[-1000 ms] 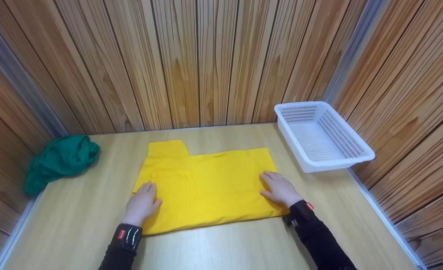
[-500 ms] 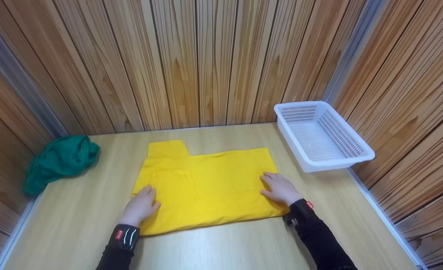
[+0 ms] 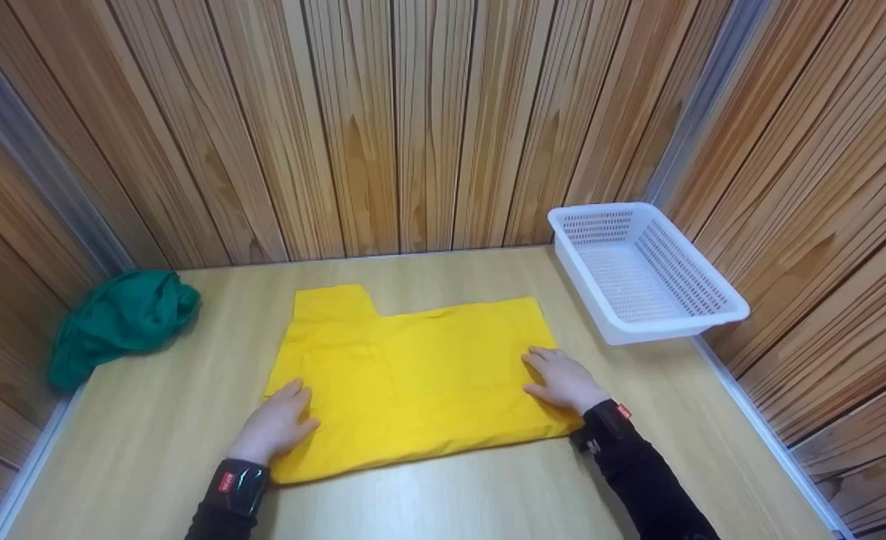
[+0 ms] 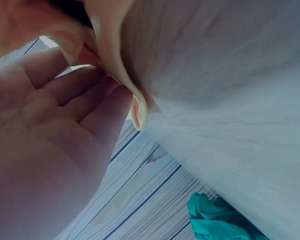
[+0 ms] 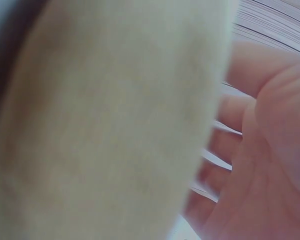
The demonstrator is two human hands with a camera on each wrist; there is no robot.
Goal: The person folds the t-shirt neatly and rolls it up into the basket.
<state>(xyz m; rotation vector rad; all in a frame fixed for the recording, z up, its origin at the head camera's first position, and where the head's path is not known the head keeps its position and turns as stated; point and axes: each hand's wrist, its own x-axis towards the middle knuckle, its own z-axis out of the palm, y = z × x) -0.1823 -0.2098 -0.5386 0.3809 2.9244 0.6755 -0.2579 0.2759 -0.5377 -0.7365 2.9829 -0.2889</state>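
Flanking yellow cloth, wristbands with red labels

Bright head view, glare on table, 2 washed-out wrist views (right blurred)

Free table separates yellow cloth from green bundle; wall blocks behind.

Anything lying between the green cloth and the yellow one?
Nothing: the head view shows only bare tabletop between the green cloth and the yellow cloth.
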